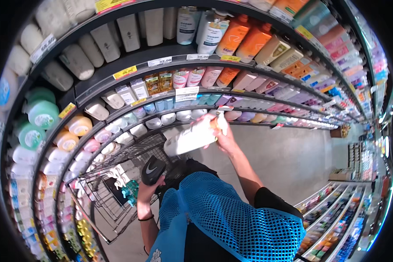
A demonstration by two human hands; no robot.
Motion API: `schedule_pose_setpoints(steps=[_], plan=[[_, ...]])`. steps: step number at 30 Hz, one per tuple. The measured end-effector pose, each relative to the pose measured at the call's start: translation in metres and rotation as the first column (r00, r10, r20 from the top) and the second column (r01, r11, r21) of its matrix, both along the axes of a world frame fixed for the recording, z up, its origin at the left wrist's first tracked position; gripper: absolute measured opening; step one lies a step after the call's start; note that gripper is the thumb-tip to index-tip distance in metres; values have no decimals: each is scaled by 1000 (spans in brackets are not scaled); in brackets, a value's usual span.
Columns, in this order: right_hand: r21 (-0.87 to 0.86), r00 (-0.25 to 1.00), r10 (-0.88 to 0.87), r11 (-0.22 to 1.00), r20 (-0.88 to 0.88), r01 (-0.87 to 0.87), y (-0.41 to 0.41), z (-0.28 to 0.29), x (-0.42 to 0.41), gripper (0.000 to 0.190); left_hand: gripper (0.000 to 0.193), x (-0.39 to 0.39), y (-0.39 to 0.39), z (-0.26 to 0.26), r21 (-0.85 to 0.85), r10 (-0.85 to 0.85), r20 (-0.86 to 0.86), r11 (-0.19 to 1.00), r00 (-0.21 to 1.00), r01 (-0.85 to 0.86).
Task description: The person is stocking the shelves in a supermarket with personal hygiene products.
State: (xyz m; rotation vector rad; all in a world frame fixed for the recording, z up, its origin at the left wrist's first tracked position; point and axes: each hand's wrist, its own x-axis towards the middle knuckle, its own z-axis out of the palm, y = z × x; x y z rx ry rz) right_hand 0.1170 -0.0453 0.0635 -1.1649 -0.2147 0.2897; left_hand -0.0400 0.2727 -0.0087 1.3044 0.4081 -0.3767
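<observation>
My right hand (228, 139) grips a white pump bottle (190, 138) near its pump end. The bottle lies tilted almost sideways, with its base pointing left, and glare washes out its front. Below and to the left, my left hand (149, 187) is closed around a black handheld barcode scanner (154, 171), whose head faces up toward the bottle. A gap separates scanner and bottle. Beside my left hand stands a wire shopping cart (106, 209) holding several white pump bottles (118, 177) and several teal-topped bottles (131, 192).
Curved by the lens, dark store shelves (118, 85) packed with bottles and boxes run along the front and left, bearing price tags (159, 62). Grey floor (281, 154) spreads to the right. Another stocked shelf unit (334, 222) stands at lower right.
</observation>
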Motion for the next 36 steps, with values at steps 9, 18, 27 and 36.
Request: schedule_pose_setpoints(steps=[9, 18, 27, 36], plan=[[-87, 811, -412, 870, 415, 486, 7, 114, 96, 40, 54, 17, 0, 0, 48, -231, 66, 972, 971, 228], [-30, 416, -528, 592, 740, 805, 64, 137, 228, 32, 44, -19, 16, -12, 5, 54, 179, 998, 982, -56], [-331, 592, -461, 528, 661, 782, 91, 129, 271, 38, 38, -47, 38, -44, 62, 137, 180, 987, 974, -150], [-490, 564, -522, 288, 640, 823, 114, 120, 312, 51, 54, -26, 23, -13, 45, 209, 98, 976, 973, -214]])
